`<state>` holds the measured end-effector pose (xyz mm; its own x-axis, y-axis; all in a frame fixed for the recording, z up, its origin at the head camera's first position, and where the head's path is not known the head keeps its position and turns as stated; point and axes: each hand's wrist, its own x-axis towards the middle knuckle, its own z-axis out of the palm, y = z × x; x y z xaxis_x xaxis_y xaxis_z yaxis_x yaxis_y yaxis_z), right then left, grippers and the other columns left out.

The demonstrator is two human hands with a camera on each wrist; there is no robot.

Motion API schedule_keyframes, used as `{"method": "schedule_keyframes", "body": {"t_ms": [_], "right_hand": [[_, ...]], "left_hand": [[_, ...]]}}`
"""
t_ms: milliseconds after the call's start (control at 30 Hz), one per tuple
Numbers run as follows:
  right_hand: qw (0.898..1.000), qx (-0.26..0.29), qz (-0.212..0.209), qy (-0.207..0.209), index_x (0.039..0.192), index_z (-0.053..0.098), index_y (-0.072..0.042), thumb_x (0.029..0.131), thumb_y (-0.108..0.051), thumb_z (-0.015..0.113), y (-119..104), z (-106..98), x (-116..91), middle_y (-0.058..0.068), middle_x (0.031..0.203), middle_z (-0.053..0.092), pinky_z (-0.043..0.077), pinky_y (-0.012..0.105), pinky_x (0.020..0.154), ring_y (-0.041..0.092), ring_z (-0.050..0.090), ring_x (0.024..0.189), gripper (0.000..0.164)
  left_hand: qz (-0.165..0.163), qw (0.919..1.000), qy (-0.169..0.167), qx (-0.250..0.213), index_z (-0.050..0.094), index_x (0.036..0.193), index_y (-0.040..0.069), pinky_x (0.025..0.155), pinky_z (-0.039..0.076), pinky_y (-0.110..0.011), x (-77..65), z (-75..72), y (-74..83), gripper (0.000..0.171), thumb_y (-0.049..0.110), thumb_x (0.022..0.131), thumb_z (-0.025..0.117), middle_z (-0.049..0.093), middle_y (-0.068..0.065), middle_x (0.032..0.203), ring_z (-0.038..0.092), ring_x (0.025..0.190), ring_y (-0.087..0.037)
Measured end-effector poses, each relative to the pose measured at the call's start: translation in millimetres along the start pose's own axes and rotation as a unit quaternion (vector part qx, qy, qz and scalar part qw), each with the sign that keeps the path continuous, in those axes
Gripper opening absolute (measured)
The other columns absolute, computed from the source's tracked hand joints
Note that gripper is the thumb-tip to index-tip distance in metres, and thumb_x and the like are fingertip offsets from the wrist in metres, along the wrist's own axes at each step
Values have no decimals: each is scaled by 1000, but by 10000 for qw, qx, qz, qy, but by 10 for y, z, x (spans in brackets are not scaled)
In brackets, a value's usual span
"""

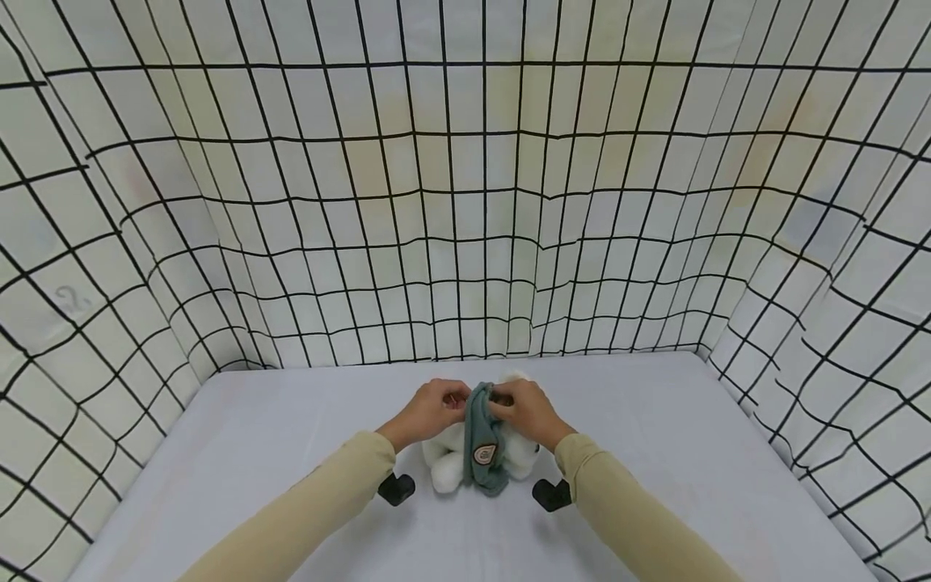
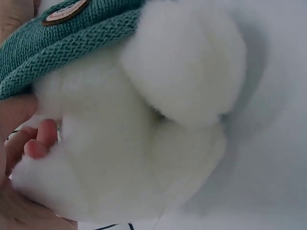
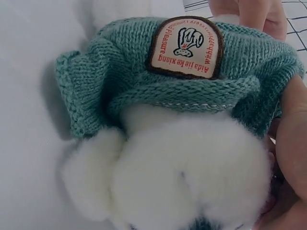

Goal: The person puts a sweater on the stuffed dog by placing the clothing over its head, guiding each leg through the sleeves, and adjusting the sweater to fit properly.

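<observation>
A white plush toy (image 1: 447, 471) lies on its back on the table, dressed in a teal knitted sweater (image 1: 476, 420) with a printed patch (image 3: 186, 47) on its front. The toy's round head (image 3: 192, 163) shows below the collar in the right wrist view; its white legs (image 2: 184, 62) show past the hem in the left wrist view. My left hand (image 1: 434, 411) pinches the sweater's hem, thumb at the knit and fingertips against the white fur. On the other side my right hand (image 1: 529, 411) grips the sweater near the collar and sleeve, its fingertips partly hidden.
A white-covered table (image 1: 276, 436) lies under the toy. White walls with a black grid (image 1: 465, 218) stand behind and at both sides. Dark wrist-worn blocks (image 1: 396, 489) show beside the two sleeves.
</observation>
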<state>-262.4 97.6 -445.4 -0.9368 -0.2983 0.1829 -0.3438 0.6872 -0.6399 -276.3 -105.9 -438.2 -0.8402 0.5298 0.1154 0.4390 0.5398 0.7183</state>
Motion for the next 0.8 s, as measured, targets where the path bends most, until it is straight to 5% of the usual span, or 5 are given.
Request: {"method": "schedule_keyframes", "body": {"t_ms": [367,600,800], "right_hand": [[9990,-374,-176,-182,110,72,-7,87,-15,67,-45,-12,7,1,78,64,45,22,60,9,52,68,25],[9982,-480,-64,-364,104,68,-9,85,-22,67,-77,-24,10,5,95,69,54,32,68,13,60,78,23],[9991,-376,9,-175,99,64,-12,84,-23,67,-99,7,-1,5,92,67,50,29,63,13,57,73,19]], "left_hand": [[-251,9995,-35,-192,74,109,15,75,53,-28,1,10,2,24,11,88,64,74,0,100,63,85,-10],[-498,9932,-178,-1038,70,111,16,86,51,-36,6,-8,-16,24,24,99,52,71,0,98,63,89,-12],[-274,9991,88,-318,64,88,17,88,48,-38,-17,-4,-11,16,26,98,56,64,1,104,58,99,-17]]}}
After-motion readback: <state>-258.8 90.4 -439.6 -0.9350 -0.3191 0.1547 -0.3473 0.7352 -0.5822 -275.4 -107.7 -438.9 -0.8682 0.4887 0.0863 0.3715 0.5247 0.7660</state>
